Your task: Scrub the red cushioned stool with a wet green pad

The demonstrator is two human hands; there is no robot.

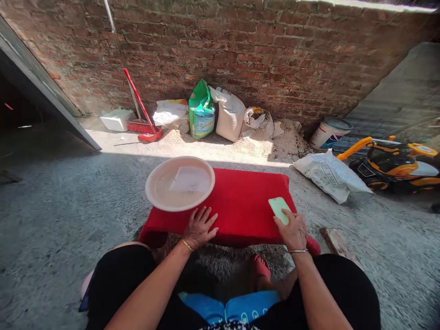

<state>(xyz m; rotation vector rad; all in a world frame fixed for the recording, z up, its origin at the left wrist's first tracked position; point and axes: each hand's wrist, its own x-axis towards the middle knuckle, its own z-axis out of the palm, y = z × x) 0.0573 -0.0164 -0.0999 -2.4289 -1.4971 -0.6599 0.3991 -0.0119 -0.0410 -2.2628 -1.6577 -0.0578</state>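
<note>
My left hand (201,228) lies open on the red cloth (245,197) that covers a low table, fingers spread just below the rim of the basin. That pale pink basin (151,200) stands on the table's left part and seems to hold water, with a bright patch showing inside. At the table's right side, my right hand (293,230) grips the lower end of a light green flat slab (279,207) with rounded corners. Its kind is unclear. The slab's far end rests on or just over the cloth; I cannot tell which.
Against the brick wall stand a green bag (202,114), a white sack (229,114) and a red dustpan (150,134). A bucket (329,133), a white bag (332,174) and a yellow-black toy vehicle (392,162) are at right. My knees flank the table.
</note>
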